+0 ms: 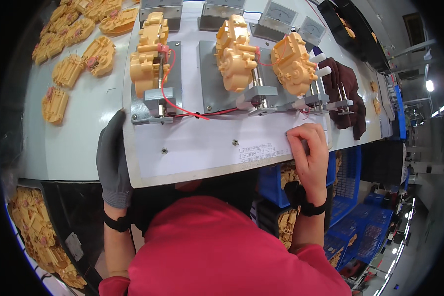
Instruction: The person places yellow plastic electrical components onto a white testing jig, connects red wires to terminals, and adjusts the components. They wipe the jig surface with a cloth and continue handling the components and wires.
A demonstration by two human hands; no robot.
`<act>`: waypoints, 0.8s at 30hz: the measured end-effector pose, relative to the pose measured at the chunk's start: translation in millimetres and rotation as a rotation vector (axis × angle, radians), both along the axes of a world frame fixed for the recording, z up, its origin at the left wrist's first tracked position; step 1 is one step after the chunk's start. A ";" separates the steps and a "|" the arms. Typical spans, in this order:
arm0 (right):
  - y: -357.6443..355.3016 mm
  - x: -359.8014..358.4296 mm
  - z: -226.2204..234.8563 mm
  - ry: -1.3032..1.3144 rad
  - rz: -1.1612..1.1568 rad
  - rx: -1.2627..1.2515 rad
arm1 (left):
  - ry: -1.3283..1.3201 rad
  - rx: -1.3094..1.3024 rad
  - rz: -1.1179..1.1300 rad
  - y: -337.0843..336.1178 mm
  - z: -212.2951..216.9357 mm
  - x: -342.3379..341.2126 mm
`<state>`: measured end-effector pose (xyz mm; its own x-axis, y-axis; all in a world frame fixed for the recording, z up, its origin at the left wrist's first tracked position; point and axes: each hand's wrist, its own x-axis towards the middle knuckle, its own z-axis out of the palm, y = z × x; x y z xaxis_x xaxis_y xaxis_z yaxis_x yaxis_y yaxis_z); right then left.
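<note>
My left hand, in a grey glove, lies along the left edge of a white board, fingers stretched out and holding nothing visible. My right hand is bare and rests at the board's front right. Its thumb and index finger are pinched together, and I cannot make out anything between them. On the board stand three test fixtures with lever clamps, each bearing a yellow plastic gearbox housing: the left one, the middle one and the right one. A red wire hangs loose from the left housing.
Grey panel meters line the board's back. Several loose yellow housings lie on the table at left. A dark brown glove lies at right. Below the table are a bin of housings at left and blue crates at right.
</note>
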<state>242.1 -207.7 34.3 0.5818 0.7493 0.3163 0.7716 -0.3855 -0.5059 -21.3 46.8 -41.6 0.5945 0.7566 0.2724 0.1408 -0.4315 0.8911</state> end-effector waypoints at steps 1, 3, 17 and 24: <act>0.1 -1.2 -0.7 -0.011 -0.004 -0.007 | 0.014 0.003 0.004 -0.3 1.0 0.1; 1.4 -1.1 2.1 -0.013 0.013 0.025 | -0.027 0.049 -0.021 0.7 0.9 1.5; 11.1 -14.1 22.3 -0.061 -0.050 -0.087 | 0.000 0.132 0.006 -1.5 9.5 3.0; 9.8 -10.1 15.3 0.008 -0.074 -0.074 | -0.005 0.145 0.011 -1.7 9.3 4.7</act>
<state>231.9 -197.9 49.6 0.6388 0.7252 0.2570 0.7357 -0.4782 -0.4796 -16.6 45.1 -32.3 0.5848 0.7152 0.3827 0.1413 -0.5544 0.8202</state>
